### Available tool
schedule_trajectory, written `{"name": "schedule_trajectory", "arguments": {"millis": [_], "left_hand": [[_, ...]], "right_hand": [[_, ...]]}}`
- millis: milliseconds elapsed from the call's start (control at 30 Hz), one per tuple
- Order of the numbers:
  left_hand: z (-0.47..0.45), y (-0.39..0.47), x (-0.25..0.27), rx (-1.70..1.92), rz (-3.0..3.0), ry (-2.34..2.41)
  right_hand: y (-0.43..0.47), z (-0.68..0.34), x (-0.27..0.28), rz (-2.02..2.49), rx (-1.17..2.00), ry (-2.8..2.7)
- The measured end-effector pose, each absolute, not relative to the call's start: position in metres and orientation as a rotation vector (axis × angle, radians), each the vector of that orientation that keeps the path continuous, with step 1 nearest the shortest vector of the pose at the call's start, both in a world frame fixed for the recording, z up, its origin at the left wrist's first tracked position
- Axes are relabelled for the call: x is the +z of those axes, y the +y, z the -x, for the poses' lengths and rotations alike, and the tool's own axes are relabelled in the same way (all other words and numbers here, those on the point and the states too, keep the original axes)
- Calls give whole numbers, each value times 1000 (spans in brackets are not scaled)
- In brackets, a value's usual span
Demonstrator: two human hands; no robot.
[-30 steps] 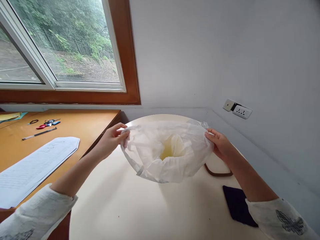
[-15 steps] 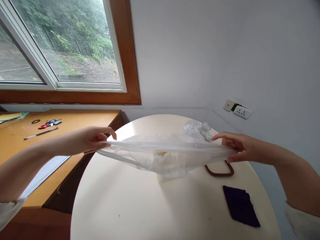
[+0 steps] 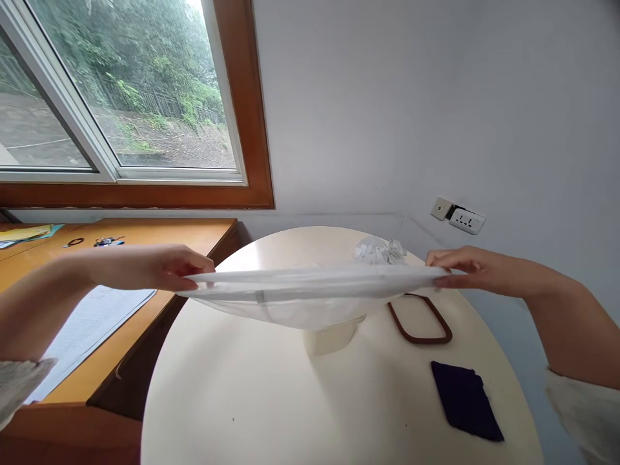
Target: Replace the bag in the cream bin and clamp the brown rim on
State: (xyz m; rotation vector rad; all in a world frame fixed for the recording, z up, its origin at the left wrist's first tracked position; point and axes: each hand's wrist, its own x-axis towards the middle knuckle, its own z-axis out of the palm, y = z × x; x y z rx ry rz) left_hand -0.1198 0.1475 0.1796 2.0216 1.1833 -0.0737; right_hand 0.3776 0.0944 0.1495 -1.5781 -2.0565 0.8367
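A thin, translucent white plastic bag (image 3: 310, 284) is stretched sideways between my two hands. My left hand (image 3: 177, 268) pinches its left end, thumb below and fingers above. At the other end, my right hand (image 3: 458, 267) is closed on the bag's edge. Below and behind the sagging plastic stands a cream-coloured container (image 3: 332, 339) on the round table. The bag hides most of this container; only its lower front and part of its rim show. Right of it lies a brown ring-shaped frame (image 3: 448, 336) with rounded corners, nearest to my right hand.
The round cream table (image 3: 232, 381) also bears a dark navy folded cloth (image 3: 465, 400) and a crumpled pale plastic heap (image 3: 382, 252). On the left, a wooden desk (image 3: 194, 231) holds papers (image 3: 92, 336) and keys (image 3: 107, 241). A wall socket (image 3: 467, 220) is at the right.
Both hands have tightened their pinch, and the bag's opening has narrowed into a flatter band. My right hand's fingers have closed onto the edge. More of the container and brown frame now shows.
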Motion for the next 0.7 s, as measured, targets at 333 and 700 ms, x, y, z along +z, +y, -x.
{"name": "schedule_trajectory", "arguments": {"millis": [333, 700], "left_hand": [[93, 170, 165, 1312, -1230, 725], [-17, 184, 191, 1333, -1466, 485]], "right_hand": [[136, -357, 141, 884, 1246, -1171], [190, -263, 178, 609, 1152, -1172]]}}
